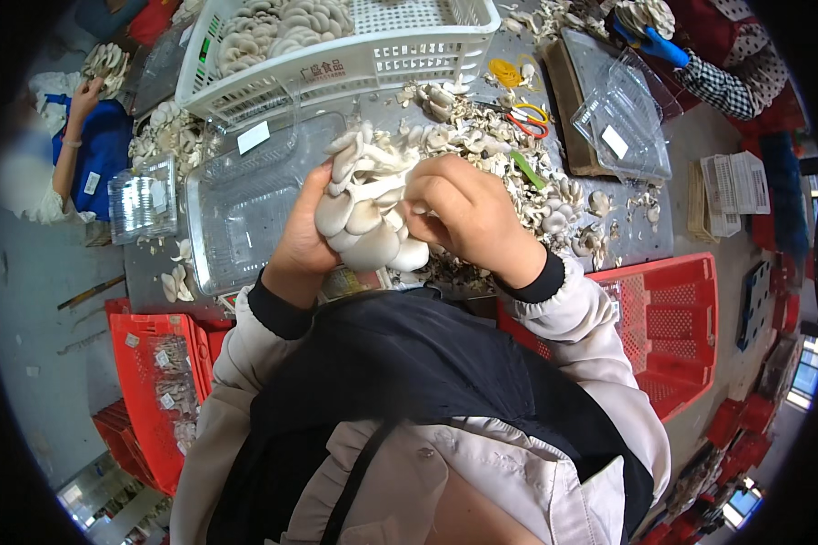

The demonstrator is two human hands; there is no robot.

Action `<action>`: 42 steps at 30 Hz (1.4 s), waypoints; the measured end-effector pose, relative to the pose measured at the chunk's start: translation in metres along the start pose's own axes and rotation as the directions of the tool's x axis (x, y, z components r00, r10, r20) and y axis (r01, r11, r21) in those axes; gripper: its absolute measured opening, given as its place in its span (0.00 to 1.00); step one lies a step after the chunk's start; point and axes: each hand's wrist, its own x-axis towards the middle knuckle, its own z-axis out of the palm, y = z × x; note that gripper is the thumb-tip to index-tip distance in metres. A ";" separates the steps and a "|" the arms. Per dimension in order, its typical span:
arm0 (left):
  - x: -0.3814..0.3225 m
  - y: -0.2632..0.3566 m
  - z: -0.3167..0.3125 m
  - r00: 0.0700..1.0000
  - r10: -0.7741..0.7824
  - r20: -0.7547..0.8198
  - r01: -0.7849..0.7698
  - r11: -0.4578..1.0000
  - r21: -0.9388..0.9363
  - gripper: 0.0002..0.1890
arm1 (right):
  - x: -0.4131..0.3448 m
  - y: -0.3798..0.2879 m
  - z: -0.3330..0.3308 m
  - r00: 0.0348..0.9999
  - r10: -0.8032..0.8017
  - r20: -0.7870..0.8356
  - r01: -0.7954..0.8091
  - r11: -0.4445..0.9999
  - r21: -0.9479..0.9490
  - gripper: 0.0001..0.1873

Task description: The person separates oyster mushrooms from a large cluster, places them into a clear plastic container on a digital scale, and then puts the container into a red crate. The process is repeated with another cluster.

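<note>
A cluster of oyster mushrooms [368, 225] is held up over the table's front part, its pale caps facing me. My left hand [307, 225] grips it from the left side, thumb up along the caps. On the other side, my right hand [467, 211] has its fingers bent in against the stems; whether they pinch a piece is hard to see. Just left of the cluster lies an opened clear plastic clamshell box [245, 218] with a white label [253, 137] on its lid. Trimmed mushroom scraps [470, 139] are heaped behind and to the right of my right hand.
At the back stands a white plastic crate [334, 68] with mushrooms in it. Scissors [528, 121] and yellow rubber bands [506, 72] lie right of centre. Red crates [678, 327] flank me; the left red crate [136, 381] holds packed boxes. Two co-workers' hands hold mushrooms, one in a blue glove [661, 48].
</note>
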 end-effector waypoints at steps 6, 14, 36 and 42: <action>-0.001 -0.001 -0.007 0.993 -0.016 0.115 0.029 0.994 -0.108 0.25 | -0.003 0.005 0.000 0.981 0.176 -0.084 -0.154 0.963 0.219 0.12; 0.007 -0.003 -0.008 0.989 -0.040 0.144 0.057 0.992 -0.113 0.22 | -0.003 0.003 -0.004 0.873 0.470 0.131 -0.487 0.834 0.258 0.16; 0.002 -0.010 -0.016 0.882 0.381 0.277 -0.447 0.489 0.749 0.25 | -0.002 0.033 -0.019 0.888 0.392 0.241 -0.458 0.705 0.542 0.13; 0.007 -0.016 -0.012 0.968 0.238 -0.074 -0.207 0.933 0.294 0.23 | 0.008 0.019 -0.035 0.717 0.568 0.404 -0.696 0.609 0.379 0.11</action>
